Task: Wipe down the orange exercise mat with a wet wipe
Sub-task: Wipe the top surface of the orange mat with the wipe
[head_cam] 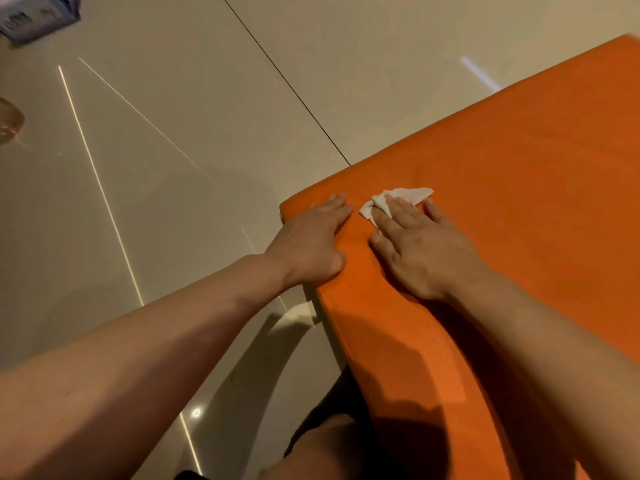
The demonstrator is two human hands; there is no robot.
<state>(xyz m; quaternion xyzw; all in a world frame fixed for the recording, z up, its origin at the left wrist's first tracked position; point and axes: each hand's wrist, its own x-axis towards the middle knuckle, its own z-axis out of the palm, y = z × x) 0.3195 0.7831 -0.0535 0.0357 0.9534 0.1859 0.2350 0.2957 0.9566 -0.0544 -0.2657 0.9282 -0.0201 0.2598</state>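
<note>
Right hand (420,251) flat, pressing half-hidden wipe (398,199), left hand (311,240) flat on mat (519,185)

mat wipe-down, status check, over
Left hand flat on the mat near its corner. Right hand presses the wipe onto the mat, fingers straight. Nothing on the mat in the way.

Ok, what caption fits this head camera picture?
Right hand presses a white wipe on the orange mat; left hand steadies its corner.
</note>
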